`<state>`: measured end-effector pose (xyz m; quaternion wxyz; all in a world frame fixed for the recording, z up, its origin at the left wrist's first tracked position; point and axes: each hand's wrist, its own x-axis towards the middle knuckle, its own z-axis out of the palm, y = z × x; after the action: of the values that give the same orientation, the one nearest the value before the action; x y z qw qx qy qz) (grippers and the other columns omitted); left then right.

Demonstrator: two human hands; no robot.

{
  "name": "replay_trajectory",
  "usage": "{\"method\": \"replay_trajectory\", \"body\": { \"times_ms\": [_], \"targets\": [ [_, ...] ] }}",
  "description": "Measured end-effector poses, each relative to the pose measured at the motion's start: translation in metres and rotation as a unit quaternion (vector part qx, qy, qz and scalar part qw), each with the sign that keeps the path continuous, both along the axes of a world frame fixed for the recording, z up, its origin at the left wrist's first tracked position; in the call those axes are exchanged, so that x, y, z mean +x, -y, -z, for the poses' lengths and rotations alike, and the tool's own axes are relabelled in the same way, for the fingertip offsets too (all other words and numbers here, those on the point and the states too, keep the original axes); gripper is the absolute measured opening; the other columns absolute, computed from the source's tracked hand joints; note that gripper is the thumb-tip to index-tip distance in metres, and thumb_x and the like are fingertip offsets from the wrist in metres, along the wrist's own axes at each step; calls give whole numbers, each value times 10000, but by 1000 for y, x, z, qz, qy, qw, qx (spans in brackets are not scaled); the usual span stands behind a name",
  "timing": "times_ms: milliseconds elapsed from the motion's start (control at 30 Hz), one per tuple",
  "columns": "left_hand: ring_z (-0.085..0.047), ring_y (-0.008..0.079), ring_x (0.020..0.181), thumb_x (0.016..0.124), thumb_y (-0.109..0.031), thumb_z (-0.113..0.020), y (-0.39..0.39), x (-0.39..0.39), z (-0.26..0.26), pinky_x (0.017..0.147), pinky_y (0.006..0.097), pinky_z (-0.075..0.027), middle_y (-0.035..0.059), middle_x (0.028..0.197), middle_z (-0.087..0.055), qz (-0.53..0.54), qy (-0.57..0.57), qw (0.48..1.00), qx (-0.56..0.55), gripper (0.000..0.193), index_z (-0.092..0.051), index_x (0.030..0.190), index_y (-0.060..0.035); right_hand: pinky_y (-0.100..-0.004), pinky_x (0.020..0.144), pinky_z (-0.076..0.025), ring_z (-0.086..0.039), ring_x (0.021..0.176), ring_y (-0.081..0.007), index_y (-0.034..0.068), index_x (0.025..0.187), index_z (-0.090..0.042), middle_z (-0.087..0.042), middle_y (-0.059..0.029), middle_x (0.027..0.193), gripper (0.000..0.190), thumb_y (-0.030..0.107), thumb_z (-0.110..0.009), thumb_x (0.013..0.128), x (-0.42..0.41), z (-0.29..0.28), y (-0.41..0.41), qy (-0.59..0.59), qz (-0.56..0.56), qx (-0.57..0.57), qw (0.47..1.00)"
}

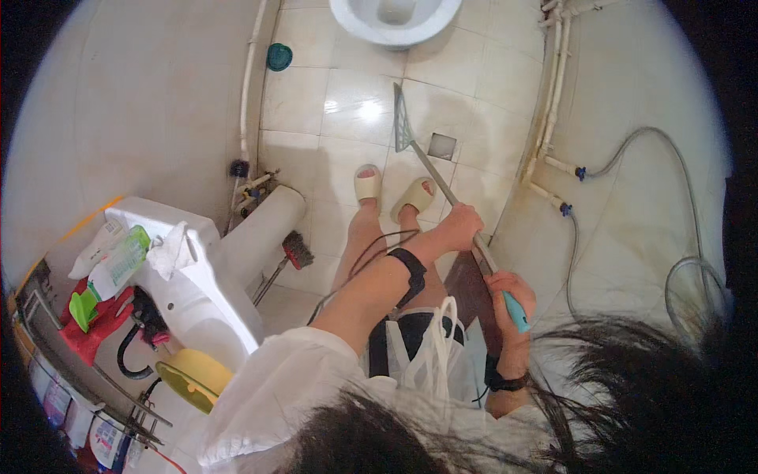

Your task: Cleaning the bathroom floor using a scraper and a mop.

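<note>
My left hand [463, 227] is wrapped around the grey pole of a long-handled floor squeegee or brush [438, 175]. My right hand [516, 294] grips the same tool higher up, by its teal handle end. The tool slants away from me, and its openwork triangular head [402, 121] is down at the tiled floor [352, 89], seen nearly edge-on. Whether the head carries bristles or a rubber blade I cannot tell. Just right of the head is a square floor drain [442, 146]. My slippered feet [368, 182] stand close below it.
A white toilet bowl [397, 37] lies ahead, with a round green object [279, 57] to its left. On my left are a cluttered washbasin [231, 296], its pedestal [266, 222] and a brush [297, 250]. Pipes [553, 89] and hoses [681, 154] line the right wall.
</note>
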<state>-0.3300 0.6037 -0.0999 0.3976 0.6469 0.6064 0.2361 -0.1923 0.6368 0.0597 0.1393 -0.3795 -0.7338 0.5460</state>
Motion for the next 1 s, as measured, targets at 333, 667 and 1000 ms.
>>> {"method": "replay_trajectory", "body": {
  "times_ms": [333,667,1000],
  "targets": [
    [-589,318,714,583,-123,-614,9,-71,-24,648,419,-469,138,723,-601,218,-161,943,-196,112,-631,666,-49,-324,683,-473,-576,798,-253,21,797,-565,-581,-146,813,81,53,-549,724,-25,9,7,-172,-47,-120,977],
    [-572,284,757,562,-152,-629,25,-111,48,610,422,-422,78,688,-589,259,-108,957,-69,109,-633,668,-127,-344,611,-440,-519,616,-262,56,652,-458,-489,-75,658,162,26,-610,603,-47,101,83,-122,51,-364,922],
    [-542,258,825,588,-122,-582,32,20,-28,748,466,-341,44,695,-568,269,-108,951,-108,125,-611,710,-128,-281,507,-443,-543,516,-236,47,640,-512,-527,-94,614,119,-4,-589,565,31,-18,67,-72,-74,-24,994]
  ]
}}
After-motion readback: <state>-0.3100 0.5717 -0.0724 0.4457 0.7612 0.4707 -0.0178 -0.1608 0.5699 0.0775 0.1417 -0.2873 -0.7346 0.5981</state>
